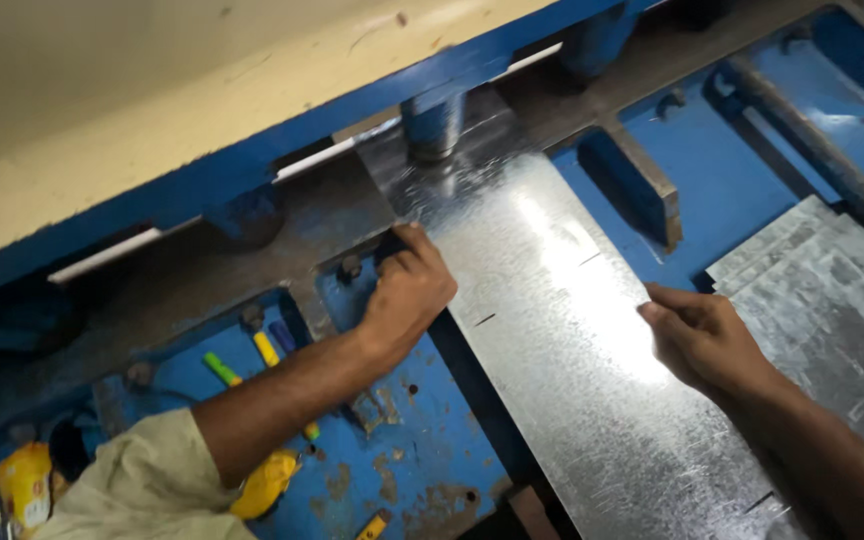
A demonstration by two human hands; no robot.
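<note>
Your sleeve [142,485]: pale cloth, lowest in view, on your left arm.
Loose items: yellow objects [267,483] and coloured markers [222,368] lie on the blue machine bed [422,470] beside your left forearm.
Metal sheet [572,350]: long shiny galvanised strip, flat on the bed, running from the near edge up under the blue beam [282,140].
Your right hand [702,335]: fingers curled, pressing the sheet's right edge; it grips nothing else.
Your left hand [407,290]: fingers bent against the sheet's left edge near its far end, steadying it.
Stacked pieces [822,270]: cut grey sheets, right of your right hand, apart from it.
Hold-down post [434,125]: round, standing over the sheet's far end; contact cannot be told.
Step in hand: by the look, you are squaring the sheet under the beam.
Next move calls for: both edges kept true and your fingers kept back from the post line.
</note>
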